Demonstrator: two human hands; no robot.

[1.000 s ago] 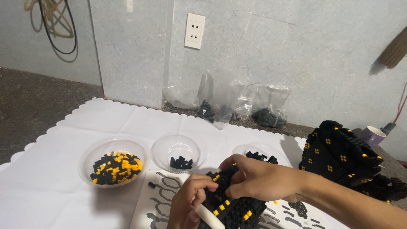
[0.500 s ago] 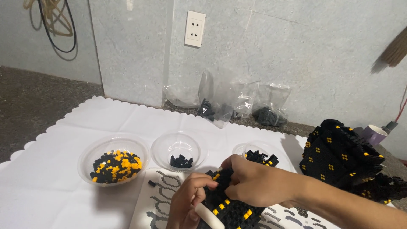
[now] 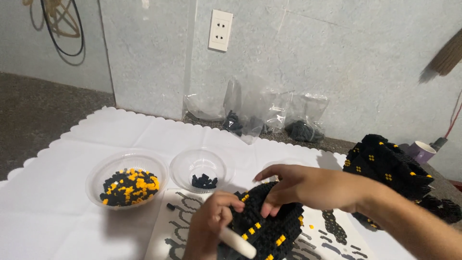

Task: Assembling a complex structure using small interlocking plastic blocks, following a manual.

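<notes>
Clear plastic bags (image 3: 269, 113) in a row against the grey wall beyond the white cloth, crumpled, two holding dark small bricks, printed white sheet (image 3: 183, 226) with black outline figures, flat on the tabletop, partly covered

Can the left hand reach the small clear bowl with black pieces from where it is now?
Probably yes. The left hand is on the black and yellow brick model, and the small clear bowl stands just beyond it on the white cloth, with nothing between them.
</notes>
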